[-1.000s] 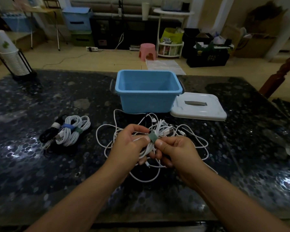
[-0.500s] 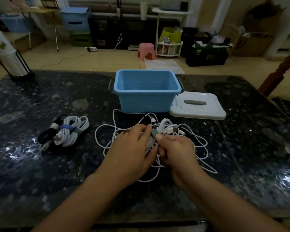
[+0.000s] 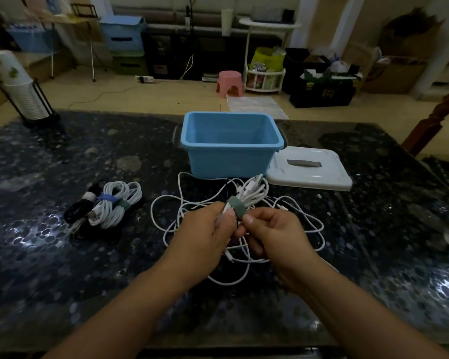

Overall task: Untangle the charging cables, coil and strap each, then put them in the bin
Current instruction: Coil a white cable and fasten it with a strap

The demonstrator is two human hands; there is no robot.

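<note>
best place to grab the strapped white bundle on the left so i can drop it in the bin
Grip the strapped white bundle across its middle, at the grey-green strap, coming from above. It lies flat on the table and the strap cinches the loops there; the ends are loose loops that would probably splay.

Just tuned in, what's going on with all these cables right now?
A person is strapping a coiled white cable: the left hand grips the coil while the right hand pinches the grey-green strap wrapped round it. Loose white cables lie tangled underneath. Strapped bundles sit to the left. The blue bin looks empty, its white lid beside it.
</note>
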